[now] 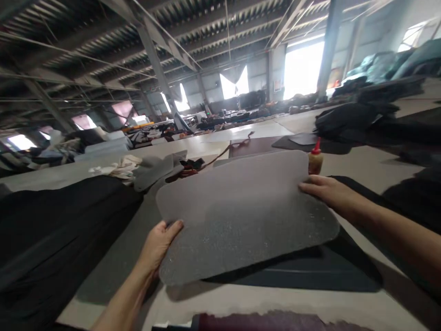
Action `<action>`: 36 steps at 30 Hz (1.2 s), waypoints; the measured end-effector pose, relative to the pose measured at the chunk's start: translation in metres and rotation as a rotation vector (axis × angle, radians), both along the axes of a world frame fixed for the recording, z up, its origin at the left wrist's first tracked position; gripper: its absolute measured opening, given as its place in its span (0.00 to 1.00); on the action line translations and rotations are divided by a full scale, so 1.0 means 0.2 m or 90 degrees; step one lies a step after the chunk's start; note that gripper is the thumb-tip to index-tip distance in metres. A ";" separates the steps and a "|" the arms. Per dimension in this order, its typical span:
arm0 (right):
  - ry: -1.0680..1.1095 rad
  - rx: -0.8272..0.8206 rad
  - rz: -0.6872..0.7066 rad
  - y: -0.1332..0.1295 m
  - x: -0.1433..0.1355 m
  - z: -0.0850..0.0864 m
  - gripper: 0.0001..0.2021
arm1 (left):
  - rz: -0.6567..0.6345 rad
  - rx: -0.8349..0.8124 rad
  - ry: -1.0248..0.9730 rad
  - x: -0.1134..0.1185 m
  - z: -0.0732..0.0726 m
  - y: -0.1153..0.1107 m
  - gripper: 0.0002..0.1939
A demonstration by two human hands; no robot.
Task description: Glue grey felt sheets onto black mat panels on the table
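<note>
Both hands hold up a grey flat panel [237, 216] with rounded corners, tilted above the work table. My left hand [161, 243] grips its left edge, thumb on the near face. On the right edge, my right hand [324, 191] pinches the panel, its other fingers partly behind it. Small shiny specks show on the panel's lower half. Beneath it lies a dark panel [310, 273], mostly covered. Just behind my right hand stands a small bottle [315, 163] of yellowish-brown liquid with a red nozzle tip.
Black fabric [62, 230] is heaped at the left, with grey pieces [117, 248] beside it. Pale gloves or cloth scraps [120, 166] lie behind. More dark material [361, 119] is piled at the back right. A ragged maroon piece [268, 322] lies at the near table edge.
</note>
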State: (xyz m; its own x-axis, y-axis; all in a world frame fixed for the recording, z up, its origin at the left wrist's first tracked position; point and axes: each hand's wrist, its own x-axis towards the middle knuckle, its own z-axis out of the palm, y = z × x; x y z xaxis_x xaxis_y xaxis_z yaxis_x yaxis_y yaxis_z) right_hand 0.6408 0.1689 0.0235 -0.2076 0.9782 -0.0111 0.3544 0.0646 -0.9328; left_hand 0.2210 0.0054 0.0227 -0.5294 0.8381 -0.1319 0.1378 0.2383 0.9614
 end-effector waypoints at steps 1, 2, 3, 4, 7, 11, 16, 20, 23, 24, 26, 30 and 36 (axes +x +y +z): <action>0.043 -0.039 -0.008 -0.02 0.04 -0.01 0.17 | -0.043 -0.005 -0.055 0.02 0.00 0.02 0.18; 0.077 -0.072 -0.016 -0.04 0.08 -0.01 0.17 | -0.077 -0.007 -0.100 0.03 -0.01 0.04 0.21; 0.090 -0.091 -0.025 -0.05 0.11 -0.02 0.17 | -0.106 -0.010 -0.135 0.03 -0.01 0.05 0.24; 0.081 -0.092 -0.032 -0.07 0.14 -0.02 0.17 | -0.124 -0.013 -0.159 0.03 -0.02 0.06 0.26; 0.032 -0.049 -0.060 -0.11 0.20 -0.02 0.14 | -0.140 -0.023 -0.179 0.02 -0.05 0.10 0.27; -0.039 0.009 -0.129 -0.14 0.23 -0.05 0.13 | -0.104 -0.005 -0.126 0.05 -0.08 0.14 0.26; -0.149 0.068 -0.196 -0.18 0.26 -0.12 0.13 | -0.082 -0.014 0.033 0.13 -0.09 0.15 0.24; -0.228 0.089 -0.201 -0.22 0.28 -0.18 0.12 | -0.068 -0.045 0.233 0.15 -0.11 0.12 0.20; -0.274 0.095 -0.196 -0.25 0.29 -0.21 0.11 | -0.066 -0.080 0.333 0.13 -0.14 0.09 0.21; -0.285 0.096 -0.194 -0.25 0.28 -0.22 0.11 | -0.076 -0.084 0.361 0.12 -0.15 0.08 0.22; -0.304 0.098 -0.191 -0.27 0.28 -0.24 0.10 | -0.095 -0.100 0.407 0.11 -0.18 0.07 0.23; -0.334 0.102 -0.175 -0.28 0.28 -0.27 0.09 | -0.097 -0.136 0.458 0.10 -0.21 0.05 0.22; -0.382 0.113 -0.159 -0.30 0.28 -0.29 0.09 | -0.107 -0.155 0.502 0.13 -0.20 0.03 0.21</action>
State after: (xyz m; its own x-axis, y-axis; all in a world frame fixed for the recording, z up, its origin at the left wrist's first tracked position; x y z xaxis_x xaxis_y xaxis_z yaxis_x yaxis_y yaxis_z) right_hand 0.6972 0.1097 -0.0353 0.0177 0.9936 0.1116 0.8324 0.0472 -0.5522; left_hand 0.2474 0.0123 -0.0183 -0.4134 0.9098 0.0372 0.7992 0.3430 0.4936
